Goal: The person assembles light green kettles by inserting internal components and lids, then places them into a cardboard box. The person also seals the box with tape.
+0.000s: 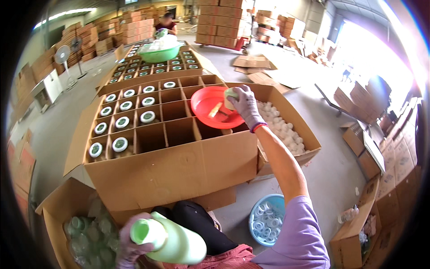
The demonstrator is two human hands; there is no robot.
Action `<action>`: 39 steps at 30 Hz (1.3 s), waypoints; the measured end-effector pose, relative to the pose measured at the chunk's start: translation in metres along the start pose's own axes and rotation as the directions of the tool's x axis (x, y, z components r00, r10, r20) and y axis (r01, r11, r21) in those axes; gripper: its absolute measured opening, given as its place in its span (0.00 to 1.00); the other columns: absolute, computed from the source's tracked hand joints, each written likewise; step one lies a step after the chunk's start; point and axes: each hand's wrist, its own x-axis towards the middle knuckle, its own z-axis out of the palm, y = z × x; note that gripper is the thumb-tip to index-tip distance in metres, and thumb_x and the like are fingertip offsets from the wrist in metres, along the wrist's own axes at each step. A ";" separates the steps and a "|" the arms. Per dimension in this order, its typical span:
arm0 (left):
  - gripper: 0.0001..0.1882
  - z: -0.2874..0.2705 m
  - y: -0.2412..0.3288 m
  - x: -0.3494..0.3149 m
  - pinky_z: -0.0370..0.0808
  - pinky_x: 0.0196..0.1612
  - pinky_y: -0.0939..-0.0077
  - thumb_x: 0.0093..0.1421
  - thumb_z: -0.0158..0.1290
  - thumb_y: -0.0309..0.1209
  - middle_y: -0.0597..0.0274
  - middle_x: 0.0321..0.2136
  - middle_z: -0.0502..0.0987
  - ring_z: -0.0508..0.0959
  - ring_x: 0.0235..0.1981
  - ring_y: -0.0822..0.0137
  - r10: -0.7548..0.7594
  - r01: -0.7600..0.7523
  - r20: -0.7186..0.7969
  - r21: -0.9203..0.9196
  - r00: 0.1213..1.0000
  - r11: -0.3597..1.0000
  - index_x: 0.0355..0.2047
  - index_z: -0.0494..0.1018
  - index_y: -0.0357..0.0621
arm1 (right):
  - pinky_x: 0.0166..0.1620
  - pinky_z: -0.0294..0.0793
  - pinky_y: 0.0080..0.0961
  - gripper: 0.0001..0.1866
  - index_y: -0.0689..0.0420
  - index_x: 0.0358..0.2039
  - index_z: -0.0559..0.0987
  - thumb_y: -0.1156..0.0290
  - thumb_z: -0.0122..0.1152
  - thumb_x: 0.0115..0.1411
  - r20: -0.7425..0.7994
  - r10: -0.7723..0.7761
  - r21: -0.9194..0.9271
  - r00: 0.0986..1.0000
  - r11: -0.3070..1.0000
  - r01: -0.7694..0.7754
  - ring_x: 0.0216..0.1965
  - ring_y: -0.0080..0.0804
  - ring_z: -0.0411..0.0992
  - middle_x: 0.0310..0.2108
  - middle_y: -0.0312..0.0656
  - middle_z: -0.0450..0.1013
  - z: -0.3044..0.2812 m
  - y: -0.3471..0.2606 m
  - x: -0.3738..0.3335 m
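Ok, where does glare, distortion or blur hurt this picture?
Head view, upper right: glare washes out the doorway; head view, right side: fisheye bends the stacked boxes, and the corners go black; head view, bottom: the left hand looks slightly soft; head view, centre: the red bowl reads clearly.

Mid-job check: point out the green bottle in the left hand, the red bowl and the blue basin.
Green bottle [182,242]: head view, middle of its body.
Red bowl [204,101]: head view, bare inside, left part.
Blue basin [277,201]: head view, inner wall, upper part.
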 end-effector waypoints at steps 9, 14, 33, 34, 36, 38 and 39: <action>0.42 -0.006 0.012 -0.014 0.61 0.62 0.50 0.34 0.72 0.38 0.52 0.54 0.66 0.62 0.60 0.46 0.587 -0.235 -0.065 0.877 0.807 0.419 0.51 0.69 0.39 | 0.60 0.55 0.59 0.18 0.51 0.37 0.84 0.51 0.60 0.56 0.539 0.142 -0.565 0.830 0.792 0.231 0.56 0.47 0.65 0.50 0.42 0.73 0.029 -0.077 0.031; 0.39 0.009 -0.020 -0.013 0.60 0.61 0.42 0.33 0.71 0.37 0.51 0.54 0.67 0.62 0.59 0.41 0.590 -0.132 -0.092 0.937 0.802 0.325 0.48 0.71 0.42 | 0.63 0.35 0.76 0.20 0.46 0.50 0.81 0.56 0.50 0.61 0.545 0.454 -0.749 0.705 0.642 0.165 0.65 0.53 0.56 0.58 0.40 0.71 0.058 -0.114 0.033; 0.43 0.017 -0.036 0.001 0.56 0.63 0.44 0.32 0.71 0.39 0.59 0.52 0.68 0.63 0.58 0.48 0.506 -0.105 -0.024 0.969 0.862 0.225 0.53 0.70 0.47 | 0.22 0.74 0.32 0.20 0.52 0.54 0.72 0.67 0.59 0.61 0.632 -0.562 0.626 0.533 0.776 0.076 0.21 0.39 0.74 0.25 0.41 0.72 -0.103 -0.255 -0.214; 0.43 0.020 -0.035 0.002 0.57 0.62 0.45 0.33 0.71 0.37 0.58 0.52 0.69 0.63 0.57 0.48 0.491 -0.106 -0.007 0.974 0.871 0.200 0.53 0.69 0.46 | 0.20 0.72 0.29 0.19 0.52 0.51 0.73 0.66 0.58 0.60 0.584 -0.588 0.597 0.560 0.778 0.194 0.18 0.34 0.72 0.21 0.37 0.67 -0.099 -0.253 -0.215; 0.42 0.026 -0.031 0.004 0.60 0.60 0.48 0.33 0.71 0.34 0.56 0.52 0.69 0.64 0.57 0.47 0.460 -0.110 0.029 0.982 0.888 0.150 0.53 0.69 0.44 | 0.20 0.72 0.27 0.18 0.53 0.50 0.73 0.66 0.55 0.58 0.531 -0.632 0.490 0.564 0.772 0.404 0.18 0.28 0.71 0.22 0.34 0.65 -0.092 -0.247 -0.220; 0.41 0.031 -0.032 0.005 0.59 0.61 0.48 0.34 0.71 0.34 0.56 0.52 0.69 0.64 0.57 0.47 0.447 -0.106 0.031 0.984 0.894 0.144 0.53 0.69 0.44 | 0.21 0.73 0.27 0.19 0.53 0.50 0.74 0.66 0.54 0.58 0.543 -0.656 0.438 0.525 0.754 0.489 0.19 0.27 0.71 0.22 0.34 0.66 -0.091 -0.243 -0.222; 0.41 0.033 -0.031 0.006 0.58 0.61 0.47 0.34 0.70 0.34 0.56 0.52 0.69 0.64 0.57 0.47 0.443 -0.104 0.037 0.986 0.896 0.130 0.52 0.69 0.44 | 0.21 0.73 0.27 0.19 0.54 0.50 0.74 0.66 0.54 0.58 0.538 -0.655 0.427 0.530 0.754 0.499 0.19 0.27 0.71 0.22 0.35 0.66 -0.092 -0.243 -0.222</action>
